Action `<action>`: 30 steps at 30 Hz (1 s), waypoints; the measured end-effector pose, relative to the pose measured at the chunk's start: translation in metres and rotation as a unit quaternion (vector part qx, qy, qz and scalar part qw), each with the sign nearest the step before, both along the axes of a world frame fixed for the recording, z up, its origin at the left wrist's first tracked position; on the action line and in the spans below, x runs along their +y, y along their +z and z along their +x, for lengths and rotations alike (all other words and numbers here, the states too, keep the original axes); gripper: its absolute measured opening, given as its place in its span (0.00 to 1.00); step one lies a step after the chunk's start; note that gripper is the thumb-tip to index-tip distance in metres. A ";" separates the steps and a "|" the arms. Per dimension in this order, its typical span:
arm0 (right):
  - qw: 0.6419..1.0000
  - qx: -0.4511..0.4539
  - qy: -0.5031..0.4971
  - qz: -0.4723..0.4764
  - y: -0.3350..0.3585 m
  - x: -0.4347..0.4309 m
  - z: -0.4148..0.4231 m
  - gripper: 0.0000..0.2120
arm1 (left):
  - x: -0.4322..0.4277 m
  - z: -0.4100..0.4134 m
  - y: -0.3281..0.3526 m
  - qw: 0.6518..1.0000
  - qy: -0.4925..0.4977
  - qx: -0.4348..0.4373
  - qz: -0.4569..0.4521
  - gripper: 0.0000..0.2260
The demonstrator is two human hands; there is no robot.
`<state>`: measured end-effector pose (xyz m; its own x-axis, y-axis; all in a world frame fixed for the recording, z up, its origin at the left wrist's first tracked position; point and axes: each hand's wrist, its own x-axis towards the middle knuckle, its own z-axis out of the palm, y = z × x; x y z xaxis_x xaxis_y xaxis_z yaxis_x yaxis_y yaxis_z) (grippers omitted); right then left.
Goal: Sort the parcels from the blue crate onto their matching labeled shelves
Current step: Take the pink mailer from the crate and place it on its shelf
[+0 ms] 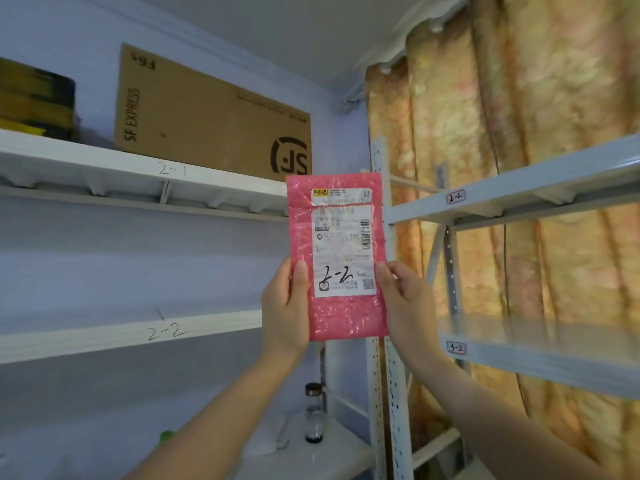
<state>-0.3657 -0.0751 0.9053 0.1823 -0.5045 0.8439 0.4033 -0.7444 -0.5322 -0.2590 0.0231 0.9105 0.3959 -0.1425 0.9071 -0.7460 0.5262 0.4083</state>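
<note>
The fingers (300, 271) of the left hand (285, 306) and right hand (405, 299) pinch the pink parcel (337, 254) at its lower edges, upright with its label facing the person – probably to read the handwritten "2-2". Two shelves carry that mark – the left shelf (131, 336) and the right shelf (502, 199) – the parcel is between them, on neither yet

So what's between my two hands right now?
In the head view, the pink parcel, marked 2-2, is held upright between the left hand and right hand, each gripping a lower edge.

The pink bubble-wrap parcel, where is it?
In the head view's middle, the pink bubble-wrap parcel is held upright between the left hand and right hand, below the brown cardboard box.
</note>
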 end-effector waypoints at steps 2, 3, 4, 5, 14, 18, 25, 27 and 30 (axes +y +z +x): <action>1.000 0.001 -0.023 -0.014 0.005 -0.006 -0.009 0.11 | -0.009 -0.006 0.007 1.000 0.001 0.004 -0.002 0.10; 0.999 0.001 -0.031 -0.019 0.006 -0.012 -0.013 0.11 | -0.015 -0.009 0.009 1.000 -0.002 0.002 0.000 0.10; 0.999 0.004 -0.039 -0.022 0.007 -0.017 -0.018 0.11 | -0.023 -0.011 0.010 1.000 -0.007 0.001 -0.002 0.09; 0.998 0.010 -0.048 -0.025 0.008 -0.022 -0.022 0.12 | -0.029 -0.014 0.011 1.000 -0.013 0.003 -0.007 0.09; 0.963 0.066 -0.209 -0.157 0.020 -0.093 -0.072 0.25 | -0.115 -0.034 0.031 0.998 -0.060 0.016 0.005 0.09; 0.874 0.212 -0.334 -0.282 0.024 -0.135 -0.085 0.30 | -0.169 -0.031 0.050 0.997 -0.068 0.038 0.030 0.09; 0.986 0.099 -0.089 -0.101 0.077 -0.219 -0.087 0.23 | -0.260 -0.032 0.107 0.991 -0.107 0.066 0.033 0.09; 0.986 0.073 -0.099 -0.113 0.099 -0.239 -0.085 0.23 | -0.279 -0.034 0.129 0.990 -0.125 0.063 0.022 0.09; 0.976 0.068 -0.158 -0.131 0.127 -0.265 -0.081 0.23 | -0.302 -0.036 0.156 0.990 -0.135 0.043 0.012 0.08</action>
